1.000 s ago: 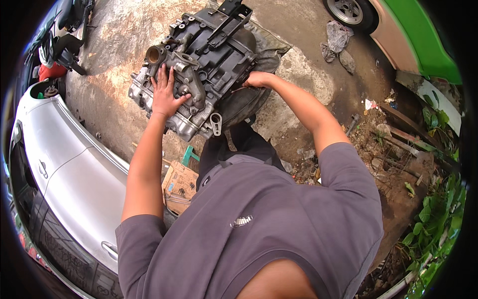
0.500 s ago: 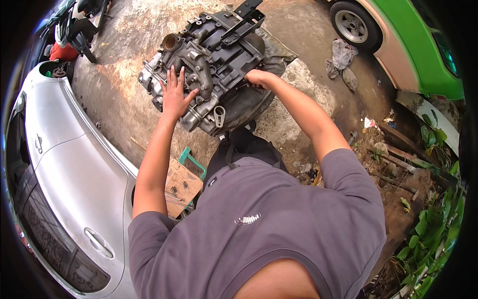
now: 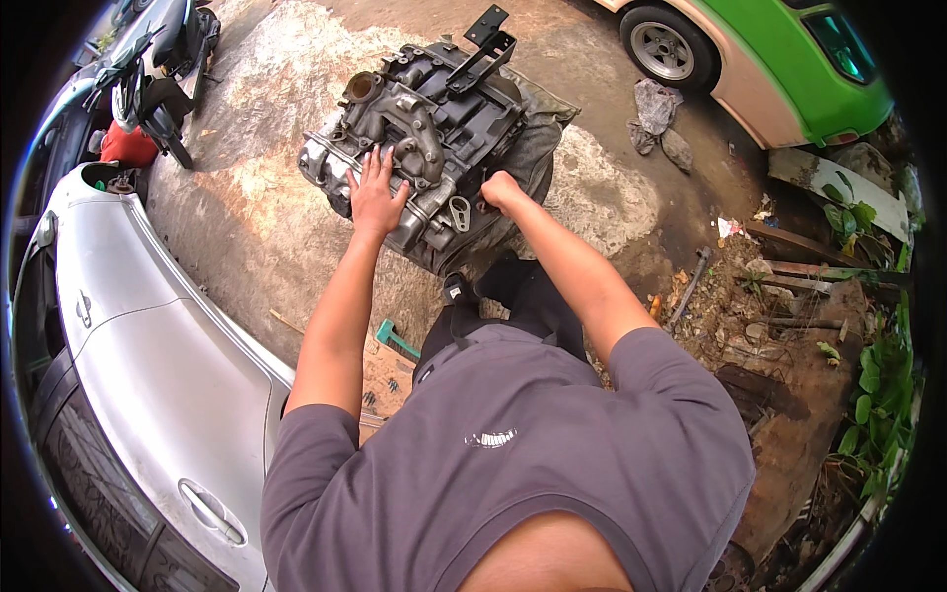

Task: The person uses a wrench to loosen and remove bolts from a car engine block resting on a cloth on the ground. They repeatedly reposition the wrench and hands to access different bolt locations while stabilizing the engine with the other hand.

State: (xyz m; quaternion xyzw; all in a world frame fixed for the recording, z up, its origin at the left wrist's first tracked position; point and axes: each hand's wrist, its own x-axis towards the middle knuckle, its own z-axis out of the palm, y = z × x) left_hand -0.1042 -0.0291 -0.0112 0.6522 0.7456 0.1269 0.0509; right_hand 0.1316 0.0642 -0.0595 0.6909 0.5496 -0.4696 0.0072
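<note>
A greasy dark-grey engine block (image 3: 444, 123) lies in front of me, with a round open port (image 3: 363, 87) and a black metal bracket (image 3: 478, 54) at its far side. My left hand (image 3: 375, 197) rests on its near left part, fingers spread over the curved metal pipework. Close to the near right side, my right hand (image 3: 503, 191) is closed; whatever it grips is hidden. Between my hands, a light metal eyelet (image 3: 460, 213) sticks up from the engine. Underneath, a grey sheet or sack (image 3: 543, 113) shows at the right.
A silver car (image 3: 148, 326) stands close on my left, with motorbikes (image 3: 148, 84) behind it. A green and cream vehicle (image 3: 760, 79) is at the far right. By my left leg are a wooden board (image 3: 387, 380) and a green stool edge (image 3: 397, 338). Planks and debris (image 3: 789, 286) lie right.
The view has shifted, moving the engine rightward in the picture. My right hand has come nearer to me along the engine's side, toward the eyelet. My left hand stays on nearly the same spot.
</note>
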